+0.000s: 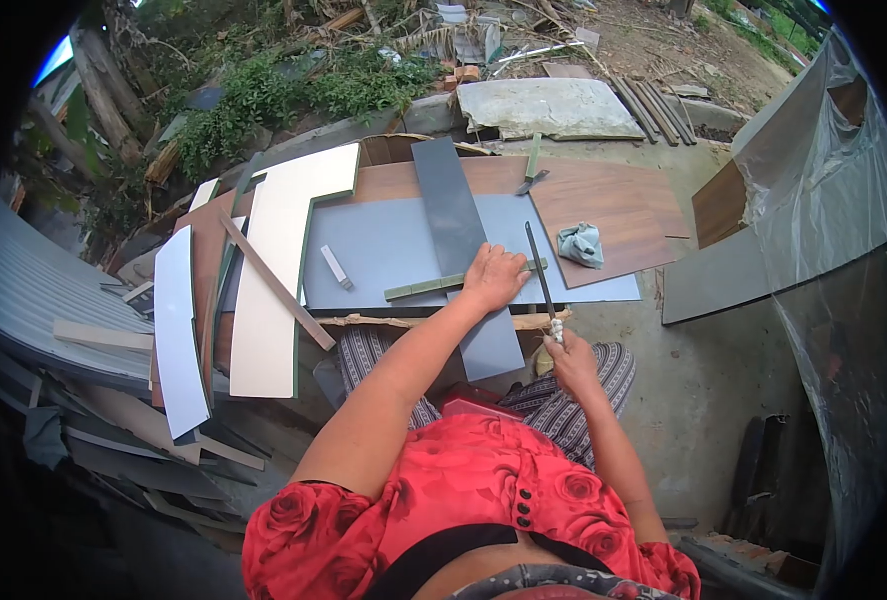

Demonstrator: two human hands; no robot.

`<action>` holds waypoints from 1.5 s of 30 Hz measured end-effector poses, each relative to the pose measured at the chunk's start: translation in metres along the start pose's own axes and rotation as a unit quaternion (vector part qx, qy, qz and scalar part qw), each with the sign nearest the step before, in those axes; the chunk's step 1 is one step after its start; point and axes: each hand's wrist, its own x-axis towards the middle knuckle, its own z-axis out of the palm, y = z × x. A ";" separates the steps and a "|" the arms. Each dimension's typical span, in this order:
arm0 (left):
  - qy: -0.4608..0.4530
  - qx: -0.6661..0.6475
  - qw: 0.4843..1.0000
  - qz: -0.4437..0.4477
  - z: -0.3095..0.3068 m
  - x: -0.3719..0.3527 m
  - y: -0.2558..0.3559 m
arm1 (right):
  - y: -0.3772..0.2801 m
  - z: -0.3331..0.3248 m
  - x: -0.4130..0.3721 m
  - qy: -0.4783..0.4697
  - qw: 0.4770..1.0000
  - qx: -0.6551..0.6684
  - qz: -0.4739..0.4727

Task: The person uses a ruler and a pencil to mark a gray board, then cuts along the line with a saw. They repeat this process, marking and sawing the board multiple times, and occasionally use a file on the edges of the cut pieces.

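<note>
My left hand (pixel 497 276) presses down on a green strip (pixel 424 287) that lies across a long dark grey board (pixel 451 190). The board slants over a blue-grey sheet (pixel 374 235), its near end sticking out over my lap. In my right hand (pixel 572 362) is the pale wrapped handle of a long thin blade (pixel 539 265), which points away from me, just right of the strip's end. A small light block (pixel 337 268) lies on the sheet to the left. On the brown board (pixel 604 215) to the right sits a crumpled grey-blue cloth (pixel 580 246).
Cream (pixel 294 230) and white panels (pixel 179 330) and a wooden strip (pixel 274 282) overlap at the left. Beyond the brown board lies another green piece (pixel 534 158) beside a dark tool. Clear plastic sheeting (pixel 824 220) hangs over boards at the right.
</note>
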 end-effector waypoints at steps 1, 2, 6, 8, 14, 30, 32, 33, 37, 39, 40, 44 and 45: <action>-0.004 0.002 1.000 0.003 0.001 -0.001 0.000 | -0.001 0.006 0.011 0.009 1.000 0.003 -0.005; -0.002 0.007 1.000 0.007 0.001 0.000 0.000 | -0.004 0.011 0.022 0.010 1.000 0.008 -0.003; 0.009 -0.001 1.000 0.004 0.000 0.001 0.000 | -0.022 0.011 0.052 0.044 0.995 -0.085 -0.020; 0.012 -0.001 1.000 0.003 0.000 0.001 0.001 | -0.024 0.008 0.052 0.033 0.996 -0.082 -0.017; 0.022 0.005 1.000 0.000 0.000 0.000 0.000 | 0.008 0.008 -0.025 0.013 0.996 -0.090 -0.013; 0.017 0.011 1.000 -0.002 0.001 0.000 0.002 | -0.016 0.012 0.050 0.044 0.993 -0.101 -0.038; 0.024 0.012 1.000 -0.001 0.003 0.000 0.001 | -0.010 0.010 0.020 0.040 0.995 -0.082 -0.032; 0.031 0.014 0.999 0.002 0.004 -0.001 0.000 | -0.009 0.006 0.001 0.029 0.997 -0.063 -0.021; 0.021 0.004 1.000 0.004 0.005 -0.001 -0.001 | 0.003 0.005 -0.037 0.022 0.997 -0.076 -0.001; 0.035 0.009 0.999 -0.008 0.007 0.001 -0.001 | 0.005 0.002 -0.032 0.001 0.996 -0.093 0.009; 0.037 0.010 0.999 -0.007 0.008 0.002 -0.002 | 0.004 0.001 -0.028 0.004 0.996 -0.093 0.009; 0.025 0.012 0.999 -0.030 0.004 0.005 -0.005 | -0.001 -0.007 -0.019 0.013 0.996 -0.090 -0.014; 0.014 0.008 1.000 -0.026 0.003 0.005 -0.006 | -0.002 -0.008 -0.019 0.007 0.996 -0.085 -0.002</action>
